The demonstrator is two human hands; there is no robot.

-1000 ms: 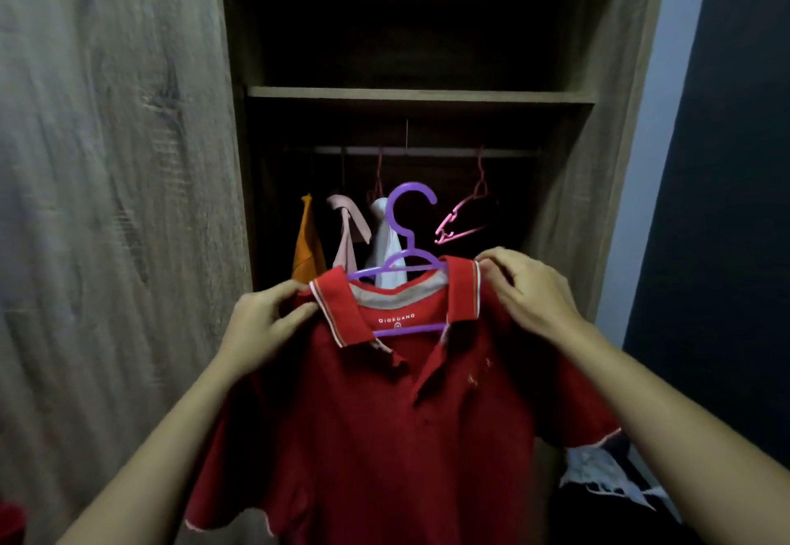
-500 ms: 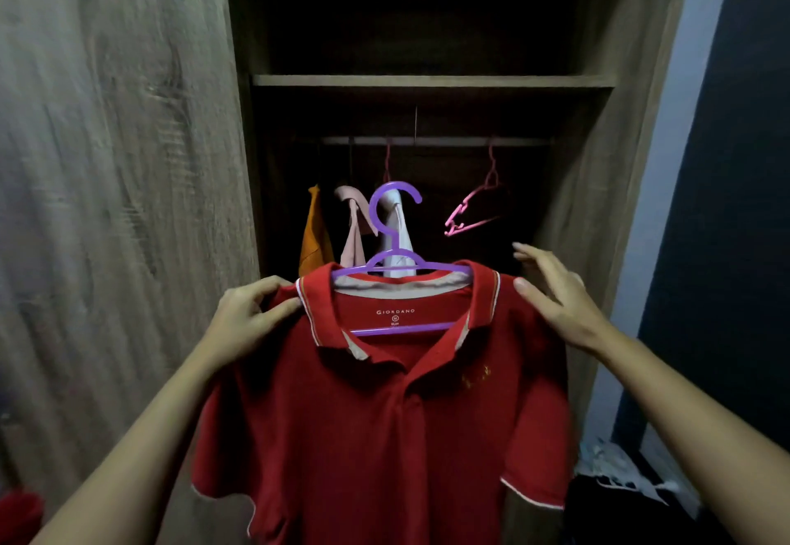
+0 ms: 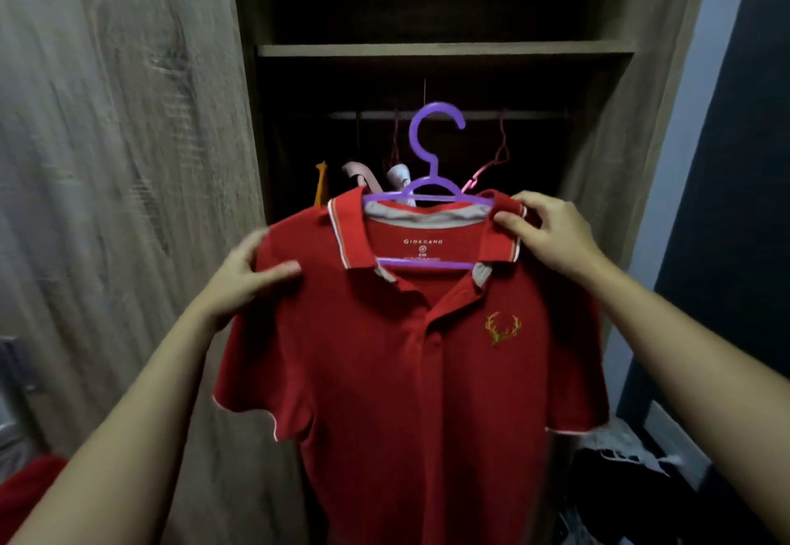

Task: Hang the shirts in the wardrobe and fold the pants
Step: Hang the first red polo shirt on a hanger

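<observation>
Red polo shirt (image 3: 406,373), short sleeves, held up at ctr of view on a purple hanger (image 3: 432,168), front facing the camera. White-trimmed collar, grey inner neckband w/ a printed label, small gold antler logo on the chest at the viewer's right. The hanger's lower bar shows through the open neck. Its hook rises above the collar and overlaps the rail (image 3: 534,115) in view; can't tell if it's hooked on.

Left hand (image 3: 243,283) grips the shirt's shoulder at the viewer's left, thumb flat on the front, fingers wrapped behind the fabric, slightly blurred. Right hand (image 3: 551,232) pinches the collar end and shoulder at the viewer's right, thumb and fingertips closed on the cloth. Both bare forearms reach in from the bottom corners.

Shirt hangs in front of the open wardrobe (image 3: 598,116), wood-grain, dark inside. 1 shelf (image 3: 444,49) crosses above the rail. Behind the shirt, on the rail: an orange garment (image 3: 320,185), a pale pink garment (image 3: 359,172), a white garment (image 3: 399,176), and 1 bare pink hanger (image 3: 487,168) tilted at the right.

Wardrobe door (image 3: 128,159) fills the left side. Pale wall strip, then dark surface at far right. Heap of dark & white clothes (image 3: 620,450) at lower right. Red cloth (image 3: 30,484) in the bottom-left corner.
</observation>
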